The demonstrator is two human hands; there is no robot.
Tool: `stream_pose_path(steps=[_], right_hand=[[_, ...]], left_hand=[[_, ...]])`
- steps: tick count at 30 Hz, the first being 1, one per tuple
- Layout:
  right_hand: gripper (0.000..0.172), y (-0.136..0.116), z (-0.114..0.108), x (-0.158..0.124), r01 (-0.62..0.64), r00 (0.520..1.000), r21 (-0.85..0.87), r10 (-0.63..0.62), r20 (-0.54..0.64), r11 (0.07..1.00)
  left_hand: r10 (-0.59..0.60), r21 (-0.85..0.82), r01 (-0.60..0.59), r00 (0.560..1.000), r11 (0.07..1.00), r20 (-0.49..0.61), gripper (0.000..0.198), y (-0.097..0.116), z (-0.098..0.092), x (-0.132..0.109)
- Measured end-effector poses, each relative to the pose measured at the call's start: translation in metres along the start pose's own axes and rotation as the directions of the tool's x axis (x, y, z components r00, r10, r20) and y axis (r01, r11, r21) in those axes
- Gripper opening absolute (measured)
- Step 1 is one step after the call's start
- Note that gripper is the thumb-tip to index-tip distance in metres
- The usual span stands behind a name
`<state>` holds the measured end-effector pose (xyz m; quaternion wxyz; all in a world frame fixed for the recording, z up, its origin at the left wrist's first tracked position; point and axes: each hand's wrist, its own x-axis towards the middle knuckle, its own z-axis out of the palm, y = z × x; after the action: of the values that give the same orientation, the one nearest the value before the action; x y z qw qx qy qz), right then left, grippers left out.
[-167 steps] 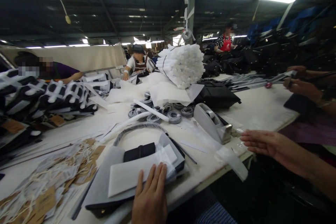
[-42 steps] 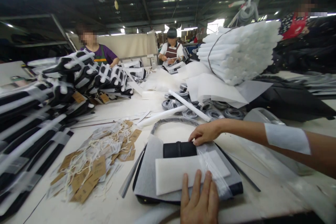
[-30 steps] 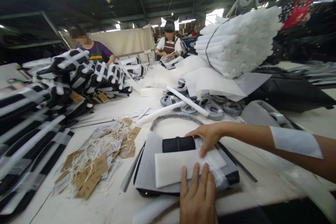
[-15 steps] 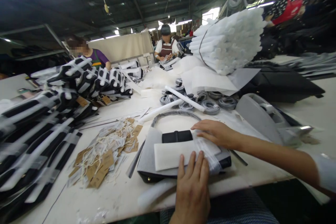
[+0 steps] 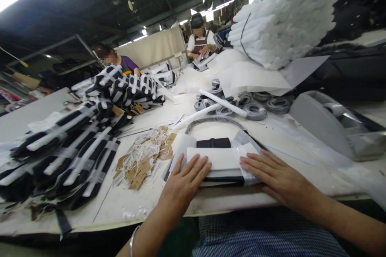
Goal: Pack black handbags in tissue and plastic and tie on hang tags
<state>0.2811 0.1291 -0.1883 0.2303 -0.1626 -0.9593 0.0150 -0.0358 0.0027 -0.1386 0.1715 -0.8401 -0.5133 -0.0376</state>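
A black handbag (image 5: 220, 179) lies near the table's front edge, its wrapped handle (image 5: 215, 119) arching away from me. Over its front rests a white foam sheet (image 5: 215, 158), below a dark flap (image 5: 213, 143). My left hand (image 5: 188, 174) presses flat on the left part of the sheet with fingers spread. On the right, my right hand (image 5: 268, 170) lies with outstretched fingers over clear plastic film (image 5: 245, 150) and the sheet's right end. Neither hand is closed around anything.
Brown tags (image 5: 140, 170) with strings are heaped left of the bag. Wrapped black bags (image 5: 72, 144) fill the far left. Behind are grey coils (image 5: 255, 111), white tubes (image 5: 223, 102) and a large tube bundle (image 5: 283, 20). A grey tape dispenser (image 5: 324, 122) stands right. Two people work across the table.
My left hand has shifted to the sheet's left part, and my right hand has come down from the bag's top to its right side. The bag sits straighter, and the view has turned.
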Motion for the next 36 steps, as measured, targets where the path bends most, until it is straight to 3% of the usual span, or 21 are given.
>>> stream_pose_path(steps=[4, 8, 10, 12, 13, 14, 15, 17, 18, 19, 21, 24, 26, 31, 36], right_hand=[[0.073, 0.010, 0.001, 0.005, 0.017, 1.000, 0.010, -0.017, -0.004, 1.000], [0.067, 0.004, -0.006, 0.001, -0.024, 1.000, 0.018, 0.024, -0.016, 1.000], [0.061, -0.009, -0.010, -0.007, -0.090, 0.992, 0.073, 0.096, -0.077, 0.993], [0.044, -0.028, -0.009, -0.016, -0.242, 0.951, 0.244, 0.280, -0.135, 0.939], [0.034, -0.037, -0.006, -0.020, -0.355, 0.906, 0.377, 0.415, -0.089, 0.856], [0.027, -0.044, -0.002, -0.022, -0.479, 0.839, 0.516, 0.544, 0.030, 0.710], [0.029, -0.051, 0.002, -0.023, -0.593, 0.753, 0.628, 0.624, 0.209, 0.505], [0.044, -0.061, 0.010, -0.019, -0.709, 0.585, 0.704, 0.595, 0.551, 0.045], [0.049, -0.064, 0.012, -0.014, -0.699, 0.541, 0.703, 0.546, 0.640, -0.132], [0.050, -0.068, 0.013, -0.007, -0.660, 0.526, 0.707, 0.515, 0.677, -0.255], [0.045, -0.074, 0.009, 0.009, -0.570, 0.550, 0.733, 0.490, 0.676, -0.371], [0.036, -0.085, 0.002, 0.032, -0.486, 0.628, 0.773, 0.452, 0.634, -0.408], [0.033, -0.093, 0.003, 0.044, -0.458, 0.646, 0.793, 0.464, 0.607, -0.401], [0.036, -0.108, 0.013, 0.057, -0.359, 0.600, 0.832, 0.577, 0.553, -0.423], [0.039, -0.109, 0.003, 0.066, -0.268, 0.580, 0.845, 0.623, 0.525, -0.462]], left_hand=[[-0.050, -0.082, 0.052, 0.998, 0.995, 0.026, 0.057, -0.008, 0.012, 0.001], [-0.121, -0.154, 0.103, 0.987, 0.983, -0.109, 0.048, -0.001, 0.032, -0.001], [-0.141, -0.189, 0.108, 0.975, 0.976, -0.173, 0.045, 0.002, 0.038, -0.002], [-0.157, -0.209, 0.112, 0.965, 0.971, -0.212, 0.044, 0.004, 0.041, -0.003], [-0.165, -0.217, 0.117, 0.962, 0.969, -0.218, 0.044, 0.004, 0.041, -0.004], [-0.170, -0.223, 0.120, 0.960, 0.967, -0.222, 0.044, 0.005, 0.041, -0.004], [-0.176, -0.227, 0.124, 0.958, 0.966, -0.225, 0.044, 0.005, 0.040, -0.003], [-0.179, -0.232, 0.124, 0.956, 0.965, -0.231, 0.044, 0.005, 0.039, -0.003], [-0.179, -0.235, 0.123, 0.956, 0.964, -0.232, 0.044, 0.004, 0.039, -0.003], [-0.177, -0.238, 0.120, 0.956, 0.964, -0.233, 0.044, 0.004, 0.038, -0.003], [-0.183, -0.249, 0.125, 0.957, 0.960, -0.225, 0.046, 0.004, 0.037, -0.002], [-0.200, -0.279, 0.137, 0.957, 0.951, -0.210, 0.052, 0.002, 0.035, 0.000], [-0.198, -0.296, 0.134, 0.960, 0.946, -0.198, 0.055, 0.000, 0.032, 0.002], [-0.184, -0.289, 0.122, 0.963, 0.949, -0.199, 0.056, -0.002, 0.025, 0.001], [-0.230, -0.148, 0.194, 0.928, 0.970, -0.292, 0.057, 0.009, 0.031, -0.008]])
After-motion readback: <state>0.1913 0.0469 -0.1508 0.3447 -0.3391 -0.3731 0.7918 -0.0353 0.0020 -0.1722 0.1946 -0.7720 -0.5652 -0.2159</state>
